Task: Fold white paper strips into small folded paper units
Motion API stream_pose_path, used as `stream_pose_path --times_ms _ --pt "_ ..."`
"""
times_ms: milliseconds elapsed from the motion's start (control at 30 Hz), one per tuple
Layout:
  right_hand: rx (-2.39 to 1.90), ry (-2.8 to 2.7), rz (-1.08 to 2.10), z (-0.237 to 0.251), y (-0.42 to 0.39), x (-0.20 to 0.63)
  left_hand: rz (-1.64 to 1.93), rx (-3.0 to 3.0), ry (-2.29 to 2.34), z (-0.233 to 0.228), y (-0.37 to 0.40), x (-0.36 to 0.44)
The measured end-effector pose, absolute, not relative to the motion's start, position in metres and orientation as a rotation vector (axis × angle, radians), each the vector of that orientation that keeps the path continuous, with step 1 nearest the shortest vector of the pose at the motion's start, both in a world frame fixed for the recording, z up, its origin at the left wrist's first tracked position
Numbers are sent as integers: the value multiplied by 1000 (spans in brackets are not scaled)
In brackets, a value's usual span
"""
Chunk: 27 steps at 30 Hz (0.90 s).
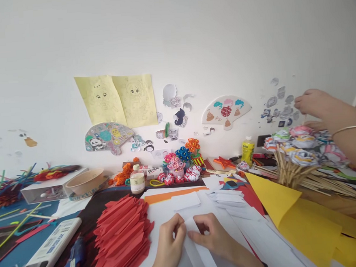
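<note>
I pinch the white strip (193,230) with both hands, left (169,248) and right (216,238), beside the red stack (121,235), creasing best with edges aligned.

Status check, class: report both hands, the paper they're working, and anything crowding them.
Left hand and right hand pinching white paper strip. Red folded stack close left. Another person's hand at far right.

Home craft desk: paper flowers (182,159), wall drawings (119,99)
</note>
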State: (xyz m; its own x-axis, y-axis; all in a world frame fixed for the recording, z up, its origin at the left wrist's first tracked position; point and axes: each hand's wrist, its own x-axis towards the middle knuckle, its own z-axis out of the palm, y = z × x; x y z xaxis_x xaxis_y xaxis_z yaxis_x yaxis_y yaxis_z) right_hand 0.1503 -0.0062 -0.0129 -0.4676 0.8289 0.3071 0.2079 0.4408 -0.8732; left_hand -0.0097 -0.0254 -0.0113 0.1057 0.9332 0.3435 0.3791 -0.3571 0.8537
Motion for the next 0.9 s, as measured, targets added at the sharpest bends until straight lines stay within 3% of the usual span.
stream_pose_path --times_ms 900 --pt "-942 -1622 989 -18 3 153 1105 1746 1316 -13 -20 -11"
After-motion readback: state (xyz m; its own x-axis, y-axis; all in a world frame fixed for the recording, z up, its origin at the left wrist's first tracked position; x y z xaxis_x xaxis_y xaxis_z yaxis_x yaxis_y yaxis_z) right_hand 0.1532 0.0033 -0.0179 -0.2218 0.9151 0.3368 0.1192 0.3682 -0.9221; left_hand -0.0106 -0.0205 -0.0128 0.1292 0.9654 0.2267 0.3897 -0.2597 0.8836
